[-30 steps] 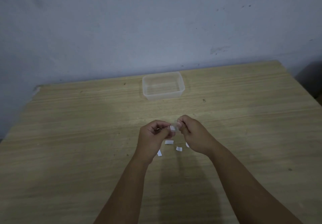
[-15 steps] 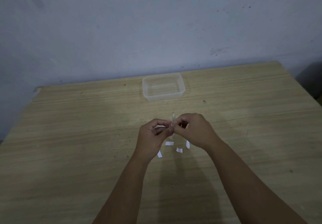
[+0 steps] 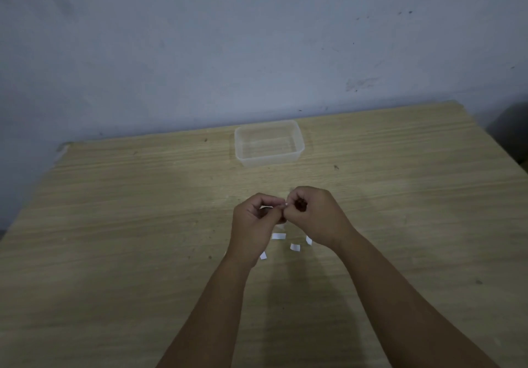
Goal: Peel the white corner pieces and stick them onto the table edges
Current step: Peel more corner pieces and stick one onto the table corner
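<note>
Both the left hand [image 3: 254, 219] and right hand [image 3: 314, 213] are pinching one small white corner piece [image 3: 281, 205], risking it tearing or sticking to fingertips.

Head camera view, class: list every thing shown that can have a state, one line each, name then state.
Clear plastic rectangular container: upright, lidless, looks empty.
Small white paper pieces: four lying loose on the wooden table.
Small white piece between the hands: pinched by both, mostly hidden.
Left hand: pinching.
Right hand: pinching.
</note>
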